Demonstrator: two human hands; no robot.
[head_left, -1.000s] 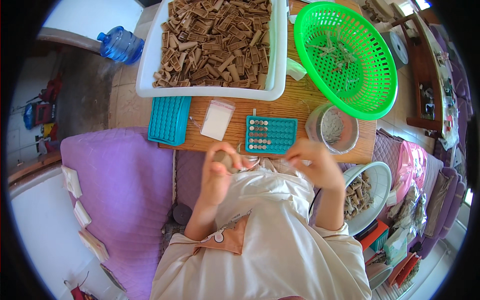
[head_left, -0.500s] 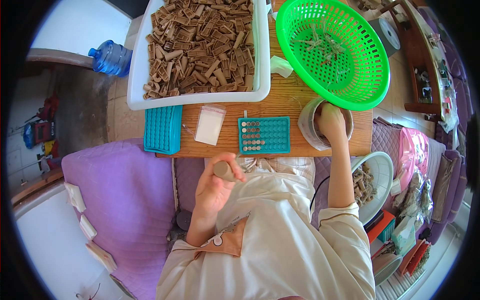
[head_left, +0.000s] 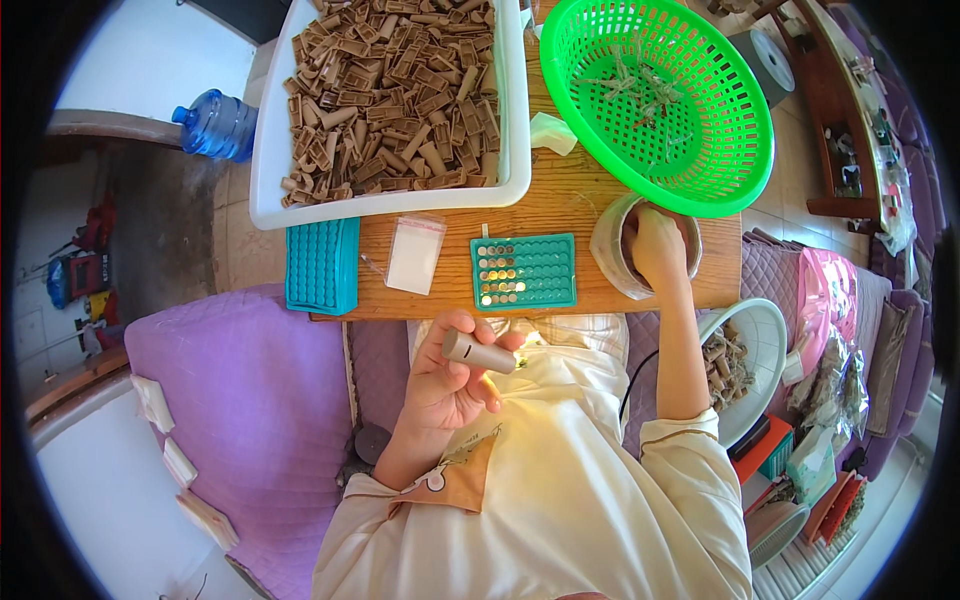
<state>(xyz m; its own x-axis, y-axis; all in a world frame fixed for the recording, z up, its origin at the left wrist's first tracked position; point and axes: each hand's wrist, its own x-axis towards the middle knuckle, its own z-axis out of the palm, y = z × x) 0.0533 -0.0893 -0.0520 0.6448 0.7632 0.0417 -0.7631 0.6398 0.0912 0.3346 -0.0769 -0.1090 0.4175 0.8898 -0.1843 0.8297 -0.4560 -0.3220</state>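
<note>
My left hand (head_left: 436, 392), raised over my lap, grips a small taupe cylinder (head_left: 480, 352) with a short dark slot in its side. A yellow glow falls on my clothing near its far end. My right hand (head_left: 660, 245) reaches into a round, pale-walled tub (head_left: 612, 255) at the table's right front; its fingers are hidden inside. Between the hands, a teal tray (head_left: 548, 272) with rows of round pockets lies on the table. Small silver discs like button cells (head_left: 498, 276) fill several pockets on its left side.
A white bin (head_left: 515, 150) of brown plastic half-shells stands behind. A green basket (head_left: 730, 195) with small clear-and-dark pieces overhangs the tub. Stacked teal trays (head_left: 322, 268) and a clear bag (head_left: 415, 255) lie left. A white basket (head_left: 768, 350) of taupe pieces sits right, below table level.
My left hand has turned the cylinder from end-on to sideways, and a yellow glow now shows on my clothing and the tray. My right hand stays in the tub.
</note>
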